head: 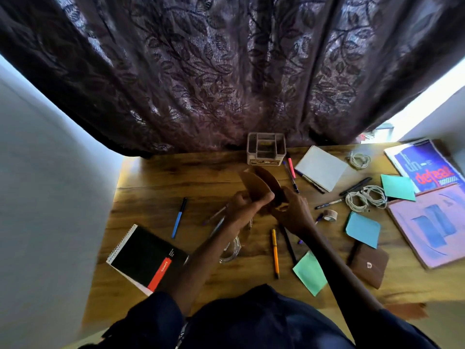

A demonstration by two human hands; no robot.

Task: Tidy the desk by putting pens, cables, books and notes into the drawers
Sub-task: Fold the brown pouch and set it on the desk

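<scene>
Two hands meet just in front of the organizer [266, 149], which stands at the back of the desk [156, 172] against the dark curtain [201, 71]. The left hand [247, 206] and the right hand [293, 210] both hold a brown curved object [258, 187]. The left fingers are curled round its near side and the right hand grips its near end. It is too blurred to say what it is.

Left of the organizer and nearer the person lie a blue pen [179, 217] and, nearer again, a black spiral notebook [148, 258]. Straight toward the person from the organizer, past the hands, lies a yellow pen [275, 253], with a pale green note [310, 272] just to its right.

Just right of the organizer is a pink pen [291, 167], then a white notepad [322, 167], then a small coiled cable [358, 159]. Further right and nearer lie a bigger cable coil [366, 199], a tape roll [329, 214], a blue note [363, 229] and a brown wallet [370, 265]. Farthest right of the organizer lie a blue book [427, 167] and a pink book [432, 225], with a green note [397, 187] on the blue book's edge.
</scene>
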